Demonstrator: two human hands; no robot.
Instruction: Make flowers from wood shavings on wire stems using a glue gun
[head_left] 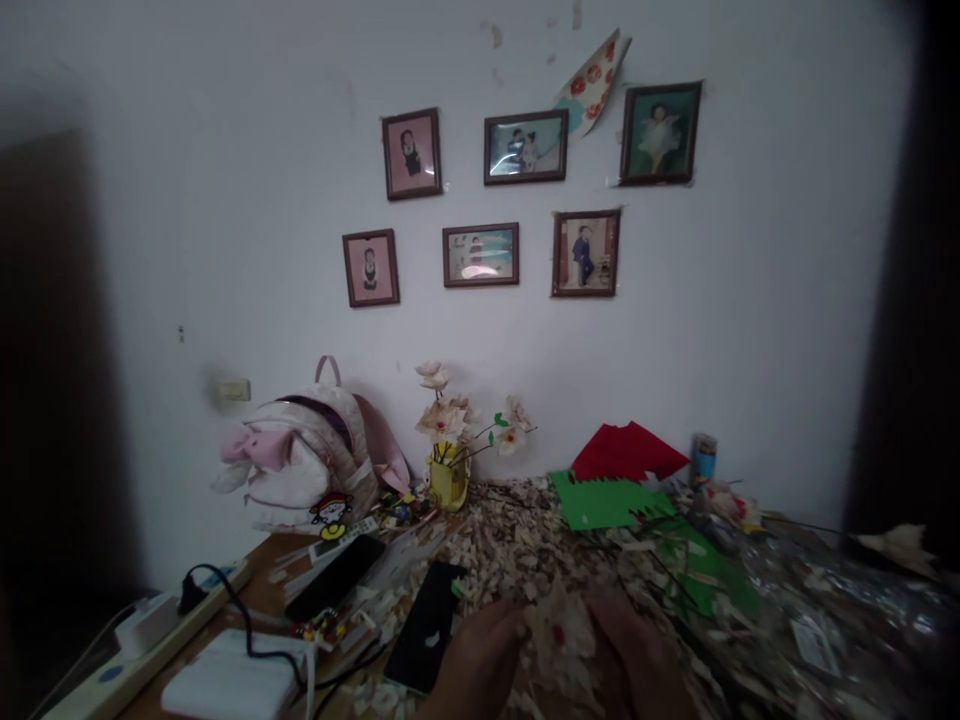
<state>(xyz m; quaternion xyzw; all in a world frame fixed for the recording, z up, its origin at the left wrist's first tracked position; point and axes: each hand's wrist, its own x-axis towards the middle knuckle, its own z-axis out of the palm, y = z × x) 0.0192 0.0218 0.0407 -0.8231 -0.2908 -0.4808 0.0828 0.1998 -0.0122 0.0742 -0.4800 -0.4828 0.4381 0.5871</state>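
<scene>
At the bottom edge of the head view my left hand [480,665] and my right hand [637,660] are close together over a table heaped with pale paper petals [517,550]. Between them they pinch a cream paper flower with a red centre [559,632]. Both hands are blurred and partly cut off by the frame. A black phone [429,640] lies face up just left of my left hand.
A yellow cup with paper flowers [448,478] and a pink backpack [315,460] stand at the wall. Green paper [600,500], red paper [626,450] and a small can [703,458] lie right. A power strip [142,640], white box [225,685], second phone [334,578] sit left. Framed photos [480,255] hang above.
</scene>
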